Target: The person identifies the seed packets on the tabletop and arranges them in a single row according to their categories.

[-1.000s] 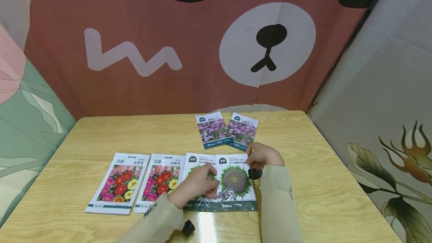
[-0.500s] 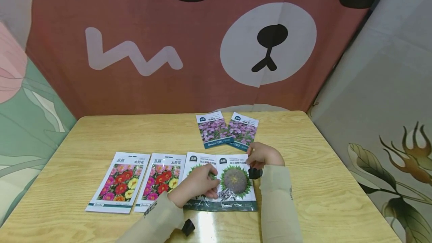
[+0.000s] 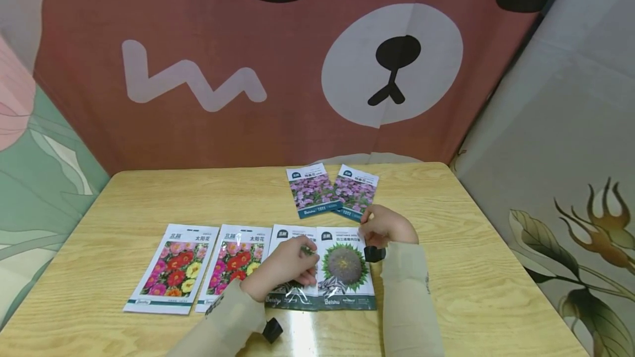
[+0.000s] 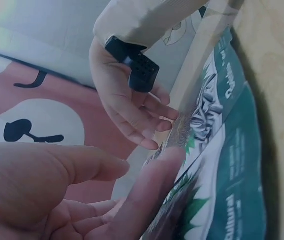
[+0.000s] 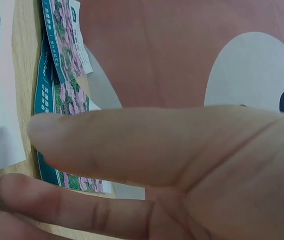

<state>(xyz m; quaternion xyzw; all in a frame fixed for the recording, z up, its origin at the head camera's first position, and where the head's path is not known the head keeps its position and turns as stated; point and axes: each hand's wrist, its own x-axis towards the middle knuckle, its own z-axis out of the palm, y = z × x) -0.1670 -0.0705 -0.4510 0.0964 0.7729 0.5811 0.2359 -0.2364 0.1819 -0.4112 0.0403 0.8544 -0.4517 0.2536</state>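
Left hand (image 3: 290, 263) sits over the left sunflower packet (image 3: 292, 300), covering much of its front. Left grip: thumb and index parted, fingers loosely bent, nothing held; contact with the packet unclear. Right hand (image 3: 389, 226) is at the right sunflower packet (image 3: 344, 266), by its corner toward the surface's far right corner. Right grip: thumb and fingers apart with a gap between, nothing held; can't tell if fingertips touch the packet.

Both sunflower packets lie flat, side by side, about midway between the left and right edges of the wooden surface (image 3: 471, 269); abutting or slightly overlapping, can't tell. Green bands face away from the far edge.

Toward the left edge, same row: two mixed-flower packets, white-bordered. The outer flower packet (image 3: 171, 269) is nearest the left edge; the inner flower packet (image 3: 230, 260) lies just beside the left sunflower packet, partly behind the left forearm.

Near the far edge, right of its middle: left purple packet (image 3: 313, 189) and right purple packet (image 3: 356, 191), tilted, corners overlapping, left one on top.

Light sleeves, black device (image 3: 374, 254) at right wrist. Bear-print cloth (image 3: 198, 136) behind far edge.
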